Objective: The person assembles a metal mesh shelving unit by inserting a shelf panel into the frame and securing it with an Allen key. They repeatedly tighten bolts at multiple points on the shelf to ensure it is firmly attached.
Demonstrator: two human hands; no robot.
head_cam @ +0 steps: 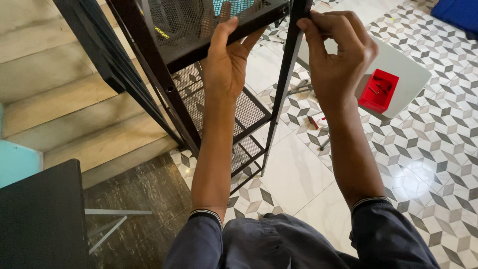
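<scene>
Tray (378, 90) on table (413, 69) (right of rack (199, 30))

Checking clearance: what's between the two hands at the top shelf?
Head view: only the black upright post stands between left hand and right hand; the right hand pinches it.

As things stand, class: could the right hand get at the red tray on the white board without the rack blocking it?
Probably yes. The right hand pinches the black upright post; the red tray lies beyond the rack on the white board, with nothing between.

glossy floor (438, 164) tiled in grey-and-white cube pattern, dark marbled strip (144, 199) beside beige stone steps (59, 84); a black counter (40, 219) at lower left, turquoise wall patch (17, 162) behind it.
</scene>
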